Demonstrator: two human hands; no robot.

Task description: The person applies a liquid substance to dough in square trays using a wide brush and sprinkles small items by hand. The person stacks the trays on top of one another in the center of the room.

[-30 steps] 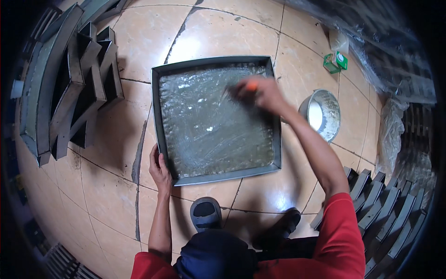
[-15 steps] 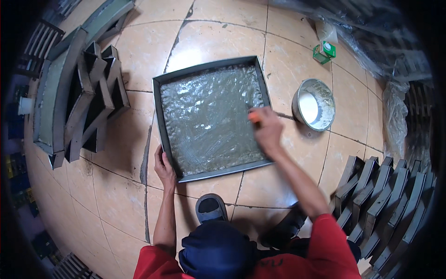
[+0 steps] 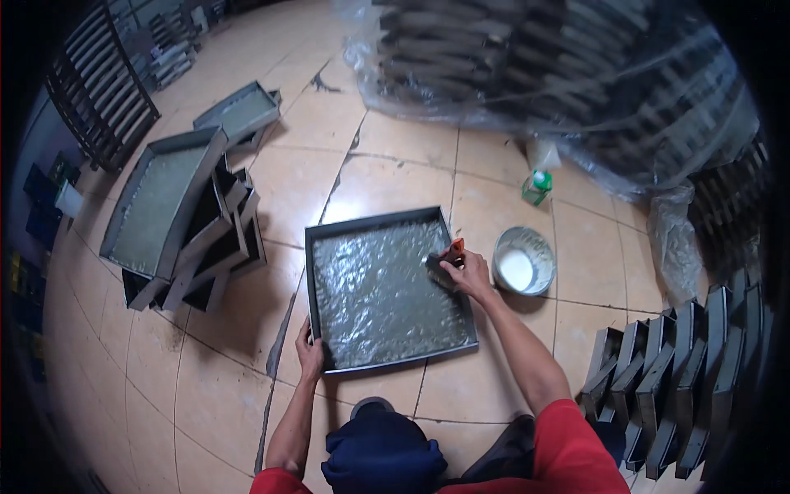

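A square metal tray (image 3: 372, 363) with low upright walls lies on the tiled floor in front of me. Inside it is a wet, shiny, rough grey-green surface (image 3: 378, 288). My left hand (image 3: 309, 354) grips the tray's near left corner from outside. Over the right part of the tray, my right hand (image 3: 469, 276) is closed round an orange-red-handled tool (image 3: 457, 248). Its dark, flat head points into the tray; whether it is a brush or a scraper I cannot make out. A metal bowl (image 3: 546, 257) with white contents stands just right of the tray.
Metal trays (image 3: 156, 206) are stacked crisscross at the left. More narrow metal trays (image 3: 658, 383) stand stacked at the near right. A green-and-white carton (image 3: 537, 188) sits beyond the bowl. Plastic-wrapped stacks (image 3: 527, 74) line the far right, and a dark slatted rack (image 3: 99, 90) stands far left.
The view has tilted up, showing more of the far floor and wrapped stacks. My right hand has turned, so the tool's dark head now shows. My left hand keeps the same corner.
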